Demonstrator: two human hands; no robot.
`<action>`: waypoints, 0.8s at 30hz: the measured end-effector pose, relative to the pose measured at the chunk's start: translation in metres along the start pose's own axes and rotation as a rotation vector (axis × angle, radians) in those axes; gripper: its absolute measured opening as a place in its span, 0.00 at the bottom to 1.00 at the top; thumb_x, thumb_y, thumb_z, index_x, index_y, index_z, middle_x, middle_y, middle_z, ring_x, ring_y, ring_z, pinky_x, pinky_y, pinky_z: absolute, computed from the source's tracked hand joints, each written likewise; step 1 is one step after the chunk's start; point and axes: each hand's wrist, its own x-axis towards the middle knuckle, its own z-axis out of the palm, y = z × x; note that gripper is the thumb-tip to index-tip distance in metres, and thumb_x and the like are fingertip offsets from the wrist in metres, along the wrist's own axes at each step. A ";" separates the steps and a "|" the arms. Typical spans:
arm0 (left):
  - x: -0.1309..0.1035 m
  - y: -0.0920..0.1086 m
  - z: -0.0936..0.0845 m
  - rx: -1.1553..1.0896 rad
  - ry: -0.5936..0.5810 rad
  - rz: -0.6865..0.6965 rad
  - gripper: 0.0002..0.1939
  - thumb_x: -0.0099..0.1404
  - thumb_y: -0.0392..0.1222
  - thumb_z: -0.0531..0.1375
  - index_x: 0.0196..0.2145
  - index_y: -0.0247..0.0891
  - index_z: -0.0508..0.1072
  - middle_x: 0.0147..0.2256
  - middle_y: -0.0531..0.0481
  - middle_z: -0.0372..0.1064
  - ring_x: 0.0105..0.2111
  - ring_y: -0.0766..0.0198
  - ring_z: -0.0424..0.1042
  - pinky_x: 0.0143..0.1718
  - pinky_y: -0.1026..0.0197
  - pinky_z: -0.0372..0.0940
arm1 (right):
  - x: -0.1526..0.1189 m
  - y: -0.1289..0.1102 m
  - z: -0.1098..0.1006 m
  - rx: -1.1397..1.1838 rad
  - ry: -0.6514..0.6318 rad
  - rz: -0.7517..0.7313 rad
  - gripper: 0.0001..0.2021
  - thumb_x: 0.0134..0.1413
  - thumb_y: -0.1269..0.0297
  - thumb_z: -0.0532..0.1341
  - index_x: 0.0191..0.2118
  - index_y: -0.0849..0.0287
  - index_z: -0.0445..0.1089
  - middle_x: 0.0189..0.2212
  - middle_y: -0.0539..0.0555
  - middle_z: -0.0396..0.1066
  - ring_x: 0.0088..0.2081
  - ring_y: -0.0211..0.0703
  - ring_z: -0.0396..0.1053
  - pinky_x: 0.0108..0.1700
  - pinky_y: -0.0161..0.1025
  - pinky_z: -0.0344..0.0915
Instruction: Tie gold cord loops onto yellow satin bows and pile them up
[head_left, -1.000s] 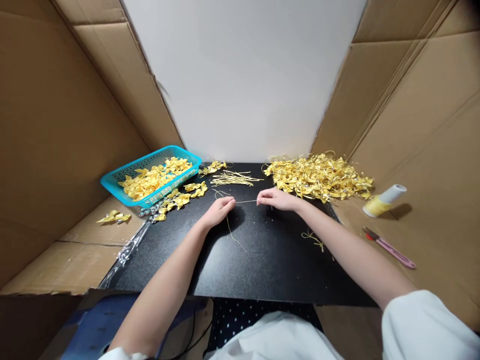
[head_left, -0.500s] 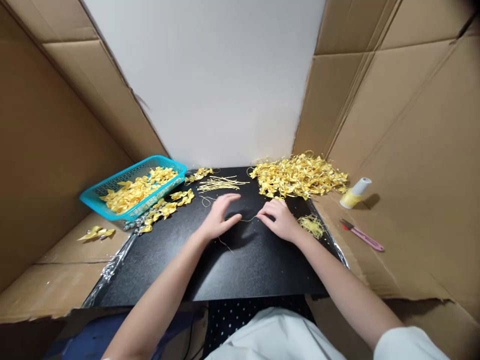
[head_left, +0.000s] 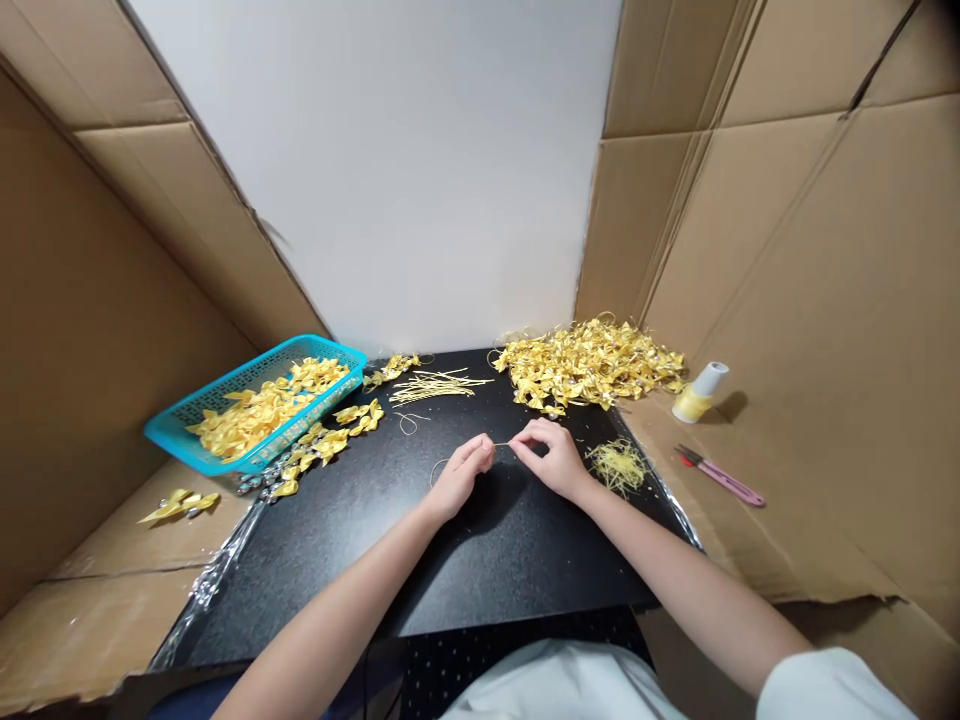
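Note:
A thin yellowish cord (head_left: 502, 445) runs across the small gap between my two hands. My left hand (head_left: 461, 476) is closed on one part of it, and a loop of the cord hangs beside the wrist. My right hand (head_left: 550, 457) pinches the other part between thumb and fingertips. Beyond my hands lie a bundle of cut yellow cords (head_left: 439, 384) and a single loose looped cord (head_left: 408, 422). A large heap of yellow ribbon bows (head_left: 592, 362) with cords is at the back right.
At left stands a turquoise basket (head_left: 247, 468) of yellow bows, with loose bows (head_left: 324, 445) and silvery beads beside it. On the right are cord scraps (head_left: 618, 467), a pink-handled cutter (head_left: 727, 482) and a spool (head_left: 701, 392). Cardboard walls (head_left: 810, 300) enclose the black table (head_left: 330, 560).
My left hand has gone from open to closed on the cord and has moved right, close to my right hand. My right hand keeps its pinch. The camera view has shifted slightly.

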 end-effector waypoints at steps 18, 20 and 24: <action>0.002 -0.009 0.007 -0.407 0.089 -0.275 0.22 0.48 0.52 0.70 0.35 0.33 0.80 0.34 0.42 0.75 0.24 0.72 0.59 0.30 0.65 0.57 | -0.016 0.002 -0.002 -0.198 -0.077 -0.252 0.07 0.50 0.71 0.59 0.23 0.58 0.67 0.21 0.47 0.67 0.28 0.36 0.61 0.41 0.42 0.51; 0.003 -0.010 0.006 -0.363 0.086 -0.267 0.22 0.49 0.54 0.70 0.36 0.33 0.81 0.35 0.42 0.76 0.23 0.73 0.58 0.29 0.65 0.57 | -0.016 0.002 -0.003 -0.215 -0.086 -0.295 0.08 0.51 0.71 0.59 0.23 0.58 0.66 0.22 0.47 0.68 0.28 0.36 0.61 0.41 0.42 0.51; 0.000 -0.009 0.007 -0.192 0.064 -0.224 0.19 0.51 0.52 0.69 0.34 0.34 0.82 0.29 0.46 0.75 0.23 0.71 0.58 0.28 0.65 0.56 | -0.015 0.001 -0.006 -0.229 -0.073 -0.327 0.08 0.54 0.70 0.57 0.24 0.57 0.66 0.23 0.48 0.69 0.28 0.36 0.61 0.41 0.42 0.51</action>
